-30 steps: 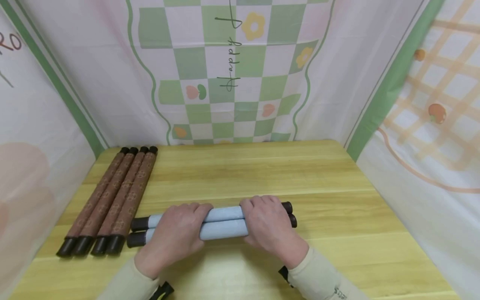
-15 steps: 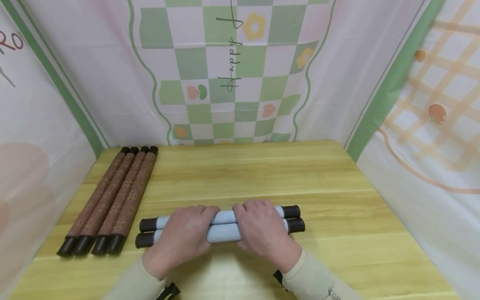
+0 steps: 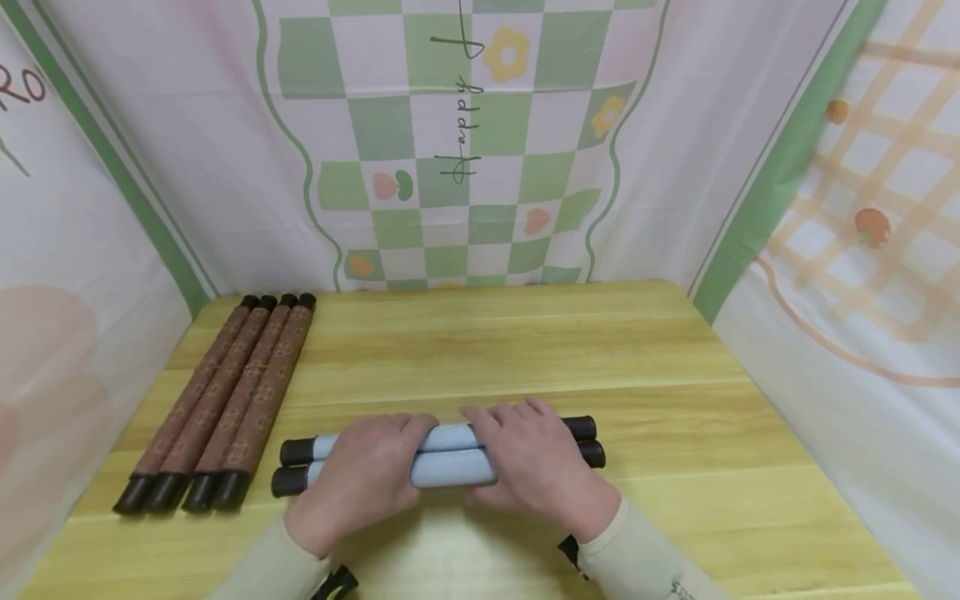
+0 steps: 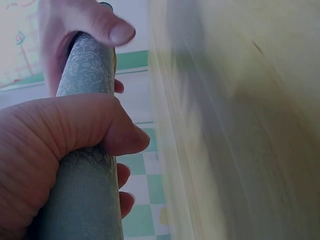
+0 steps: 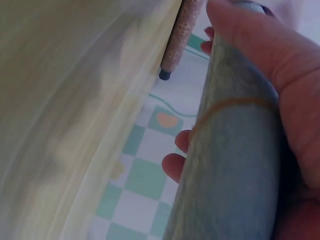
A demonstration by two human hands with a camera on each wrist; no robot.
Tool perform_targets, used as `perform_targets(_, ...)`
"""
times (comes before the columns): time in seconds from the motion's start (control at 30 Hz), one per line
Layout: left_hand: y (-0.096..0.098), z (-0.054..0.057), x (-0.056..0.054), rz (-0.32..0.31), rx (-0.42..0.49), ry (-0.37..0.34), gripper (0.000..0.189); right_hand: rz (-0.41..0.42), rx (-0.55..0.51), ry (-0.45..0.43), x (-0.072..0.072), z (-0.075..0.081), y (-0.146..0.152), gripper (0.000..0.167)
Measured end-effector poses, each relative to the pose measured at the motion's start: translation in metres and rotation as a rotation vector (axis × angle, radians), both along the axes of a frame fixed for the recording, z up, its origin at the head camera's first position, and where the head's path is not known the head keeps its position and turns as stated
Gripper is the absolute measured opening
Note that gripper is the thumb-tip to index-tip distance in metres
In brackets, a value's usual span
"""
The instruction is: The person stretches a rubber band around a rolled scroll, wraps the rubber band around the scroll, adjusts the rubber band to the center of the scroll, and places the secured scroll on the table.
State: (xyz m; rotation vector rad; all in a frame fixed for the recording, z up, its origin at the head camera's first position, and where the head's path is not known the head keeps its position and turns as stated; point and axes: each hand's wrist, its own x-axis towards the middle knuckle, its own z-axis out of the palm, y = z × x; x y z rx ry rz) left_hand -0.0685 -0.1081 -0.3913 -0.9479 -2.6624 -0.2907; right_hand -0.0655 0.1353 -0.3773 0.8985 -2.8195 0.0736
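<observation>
Two light blue scrolls point(image 3: 450, 468) with dark end knobs lie side by side, crosswise, in the head view. My left hand point(image 3: 367, 467) grips both near their left part, its thumb lying along the near side in the left wrist view. Farther right, my right hand point(image 3: 536, 462) holds the same pair, fingers over the top. Its fingertips point(image 5: 173, 166) come out beyond a scroll in the right wrist view. There a thin orange-brown band point(image 5: 235, 101) crosses that scroll's patterned blue surface. Both hands raise the pair a little above the table, where a shadow falls beneath.
Several brown patterned scrolls point(image 3: 225, 392) with black ends lie close together at the table's left side. The wooden table point(image 3: 525, 342) ends at a checkered cloth wall point(image 3: 495, 179) behind, with printed cloth on both sides.
Compared with a second ago, the blue scrolls sit slightly farther right, and my left hand has moved right too. In the last half second my right hand has shifted slightly outward along them.
</observation>
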Motion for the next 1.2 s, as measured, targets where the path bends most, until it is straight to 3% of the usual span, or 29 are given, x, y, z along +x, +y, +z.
perform_targets(0.13,-0.003,0.000,-0.001,0.021,0.002,-0.029,0.067,-0.015,-0.023,0.009,-0.002,0.001,0.009,0.100)
perform_targets(0.3,-0.005,0.001,-0.002,0.044,-0.010,-0.087,0.067,0.013,-0.058,0.170,-0.006,-0.005,0.015,0.067)
perform_targets(0.4,-0.005,0.001,-0.003,0.040,-0.028,-0.121,0.066,0.015,-0.063,0.193,-0.007,-0.007,0.015,0.057)
perform_targets(0.67,-0.004,0.007,-0.004,0.022,-0.091,-0.285,0.073,0.026,-0.055,0.228,-0.006,-0.009,0.015,0.059)
perform_targets(0.9,-0.007,0.012,-0.007,-0.013,-0.039,-0.469,0.088,0.050,-0.059,0.251,-0.006,-0.011,0.015,0.061)
perform_targets(1.07,-0.008,0.013,-0.008,-0.005,-0.007,-0.507,0.085,0.043,-0.046,0.245,-0.005,-0.010,0.014,0.059)
perform_targets(1.2,-0.007,0.014,-0.007,-0.003,-0.008,-0.490,0.084,0.038,-0.036,0.237,-0.004,-0.009,0.014,0.061)
